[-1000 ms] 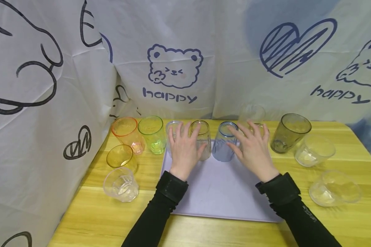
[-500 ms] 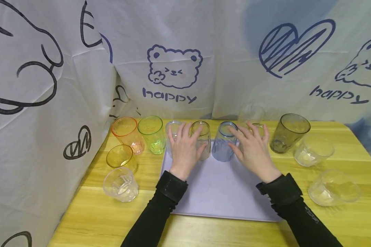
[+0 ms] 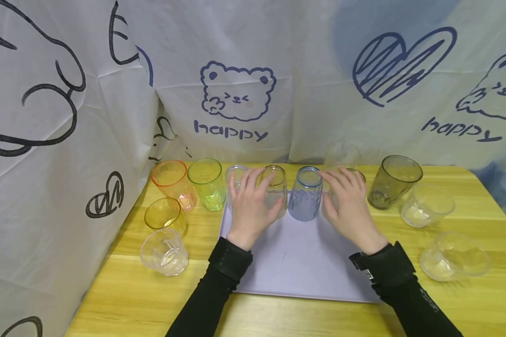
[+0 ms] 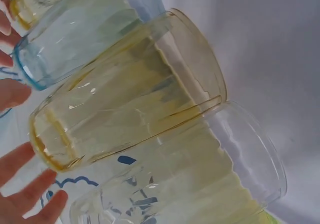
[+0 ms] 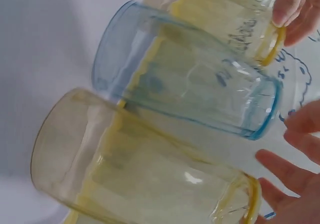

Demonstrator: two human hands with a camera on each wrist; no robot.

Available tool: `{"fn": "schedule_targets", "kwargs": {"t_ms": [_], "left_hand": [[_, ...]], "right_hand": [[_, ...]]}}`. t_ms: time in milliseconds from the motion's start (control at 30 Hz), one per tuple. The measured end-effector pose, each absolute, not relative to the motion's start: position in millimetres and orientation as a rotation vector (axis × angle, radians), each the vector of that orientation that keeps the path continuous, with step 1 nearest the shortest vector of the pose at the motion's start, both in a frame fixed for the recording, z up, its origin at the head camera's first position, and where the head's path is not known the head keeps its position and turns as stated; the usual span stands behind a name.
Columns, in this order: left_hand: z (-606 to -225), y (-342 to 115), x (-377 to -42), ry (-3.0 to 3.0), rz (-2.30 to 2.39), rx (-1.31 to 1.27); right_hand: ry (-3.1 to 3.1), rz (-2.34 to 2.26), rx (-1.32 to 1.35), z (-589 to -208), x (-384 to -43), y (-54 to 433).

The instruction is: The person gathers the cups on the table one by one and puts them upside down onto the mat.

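Note:
Four upside-down glasses stand along the far part of a lavender tray [image 3: 303, 262]: a clear glass [image 4: 250, 149], an amber-tinted glass [image 4: 125, 93], a blue glass [image 3: 304, 203] and a second amber-tinted glass [image 5: 165, 174]. My left hand [image 3: 250, 206] spreads over the clear and first amber glasses, its fingertips and thumb right at the amber one's raised base. With fingers extended, my right hand [image 3: 350, 206] reaches over the second amber glass, fingertips close by its base and the blue glass's. The hand partly hides that second amber glass in the head view.
Upright on the wooden table [image 3: 109, 299] left of the tray are red-rimmed [image 3: 170, 175], green [image 3: 205, 175], amber [image 3: 163, 215] and clear [image 3: 164, 252] glasses. To the right are a grey glass [image 3: 394, 182] and clear ones [image 3: 427, 206]. A printed cloth [image 3: 312, 93] hangs behind.
My right hand has shifted slightly right, its fingertips drawing away from over the blue glass. The left hand has turned a little, its thumb still beside the first amber glass. The glasses stay put.

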State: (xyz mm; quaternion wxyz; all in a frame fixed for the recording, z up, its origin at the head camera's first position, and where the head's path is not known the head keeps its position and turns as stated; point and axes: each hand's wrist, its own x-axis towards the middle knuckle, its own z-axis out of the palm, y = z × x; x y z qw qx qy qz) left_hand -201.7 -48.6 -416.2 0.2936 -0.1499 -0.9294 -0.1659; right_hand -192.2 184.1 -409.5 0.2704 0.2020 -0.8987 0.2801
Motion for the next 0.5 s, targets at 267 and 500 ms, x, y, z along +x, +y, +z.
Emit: {"fn": "schedule_targets", "kwargs": {"t_ms": [267,500], "left_hand": [[-406.4,-59.5,-189.2,-2.287,-0.684,-0.409],[-402.0,-75.4,-184.4,-2.208,-0.817,-0.321]], "right_hand": [[-2.112,1.174,0.492,-398.2,-178.5,176.7],[-1.92,1.626,0.481,-393.7,-163.3,162.6]]}}
